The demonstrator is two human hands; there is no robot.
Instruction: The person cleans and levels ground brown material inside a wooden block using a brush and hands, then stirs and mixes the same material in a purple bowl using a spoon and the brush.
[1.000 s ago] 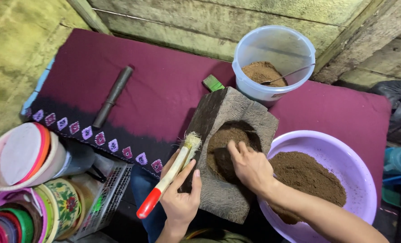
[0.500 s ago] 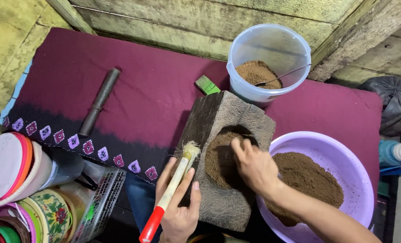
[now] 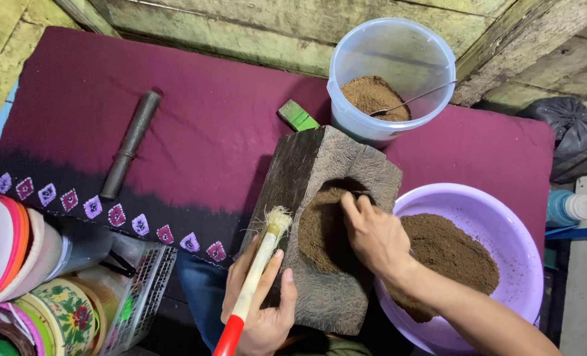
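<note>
Brush [image 3: 262,260] slanting up from our left hand [image 3: 260,310], closed round its handle | right hand [image 3: 372,234], fingers loosely curled and holding nothing, pressing powder [image 3: 320,231] in wooden mortar [image 3: 329,198], just right of bristles

Tilted wooden mortar [image 3: 326,217] holding brown powder [image 3: 320,227], white-bristled brush [image 3: 257,277]

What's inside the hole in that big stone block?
The stone block holds brown powder in its hollow. The right hand reaches in, its fingertips down in the powder. The hand covers part of the hollow, and the powder hides the bottom.
</note>
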